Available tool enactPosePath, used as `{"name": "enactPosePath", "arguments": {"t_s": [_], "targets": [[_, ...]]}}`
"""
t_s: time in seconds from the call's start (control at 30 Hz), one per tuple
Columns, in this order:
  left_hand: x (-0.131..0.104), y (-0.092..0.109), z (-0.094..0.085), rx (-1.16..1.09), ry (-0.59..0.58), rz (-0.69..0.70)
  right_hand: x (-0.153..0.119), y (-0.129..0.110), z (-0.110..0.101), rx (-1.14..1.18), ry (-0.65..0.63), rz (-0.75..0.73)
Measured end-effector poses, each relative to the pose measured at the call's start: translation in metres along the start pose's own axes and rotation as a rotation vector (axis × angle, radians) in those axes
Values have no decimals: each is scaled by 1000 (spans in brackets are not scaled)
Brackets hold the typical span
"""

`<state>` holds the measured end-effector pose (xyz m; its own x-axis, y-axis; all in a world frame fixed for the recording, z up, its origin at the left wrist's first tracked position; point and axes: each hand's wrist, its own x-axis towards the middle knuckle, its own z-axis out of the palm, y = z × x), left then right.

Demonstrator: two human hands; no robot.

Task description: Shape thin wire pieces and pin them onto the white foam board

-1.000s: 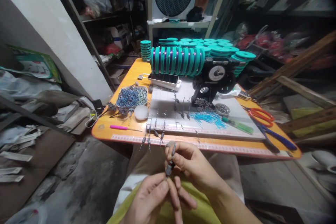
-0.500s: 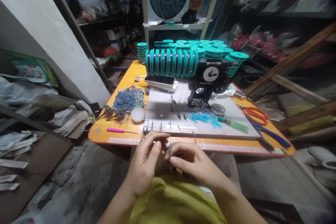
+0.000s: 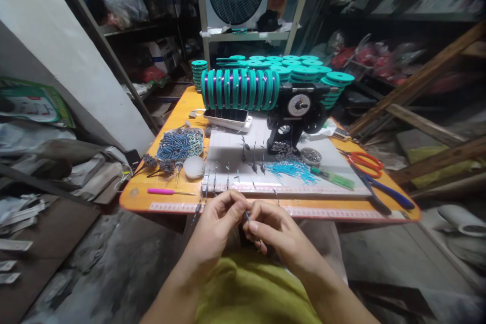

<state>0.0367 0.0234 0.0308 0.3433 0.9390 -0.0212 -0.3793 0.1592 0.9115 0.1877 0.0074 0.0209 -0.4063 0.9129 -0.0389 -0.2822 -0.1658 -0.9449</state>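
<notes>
Just past the near edge of the table, my two hands are together. My right hand point(image 3: 274, 229) is closed, thumb against forefinger, on a thin dark-blue strand point(image 3: 247, 216) that looks like a row of small stoppers. My left hand point(image 3: 222, 218) pinches at the strand's upper end; its fingertips hide what exactly lies between them. Below my right fingers hangs a small dark piece. Short threaded line pieces point(image 3: 255, 163) rest on the white board point(image 3: 304, 186) in front of me, and a few more overhang the table edge by my left hand.
A black winding machine point(image 3: 292, 111) carries a row of teal spools point(image 3: 239, 90). On the table are a tray of blue tubes point(image 3: 178, 146), a white round lid point(image 3: 194, 167), a pink-handled needle tool point(image 3: 161, 191), blue strands point(image 3: 290, 169), red scissors point(image 3: 366, 163) and blue-handled pliers point(image 3: 391, 194).
My left fingers have closed and come in to the strand, where they were apart from it. The strand has tilted from upright. The whole view has shifted slightly.
</notes>
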Motion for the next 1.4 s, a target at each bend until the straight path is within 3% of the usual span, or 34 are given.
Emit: {"name": "enactPosePath", "arguments": {"t_s": [0.2, 0.3, 0.4, 0.5, 0.57, 0.63, 0.77, 0.83, 0.93, 1.07, 1.4], "targets": [[2, 4, -2, 62, 10, 35, 0, -3, 3, -115, -4, -5], [11, 8, -3, 9, 70, 53, -1, -6, 4, -452, 36, -89], [22, 13, -2, -68, 52, 2, -2, -15, 2, -907, 101, -199], [30, 16, -4, -36, 28, -12, 6, -33, -5, -1075, 196, -289], [33, 17, -5, 8, 22, 13, 19, -48, -11, -940, 326, -341], [35, 17, -7, 34, 6, 21, 36, -62, -16, -596, 317, -280], [34, 16, -7, 77, -39, 26, 71, -76, -16, -1, -104, 77], [33, 14, -4, 114, -28, 45, 82, -75, -13, 135, -179, 160], [27, 10, 0, 84, 11, 49, 87, -71, -8, 232, -113, 189], [15, 6, 7, -135, 20, -33, 85, -72, -3, 264, -32, 186], [1, 13, 11, -342, 18, -125, 83, -77, -6, 196, -89, 135]]}}
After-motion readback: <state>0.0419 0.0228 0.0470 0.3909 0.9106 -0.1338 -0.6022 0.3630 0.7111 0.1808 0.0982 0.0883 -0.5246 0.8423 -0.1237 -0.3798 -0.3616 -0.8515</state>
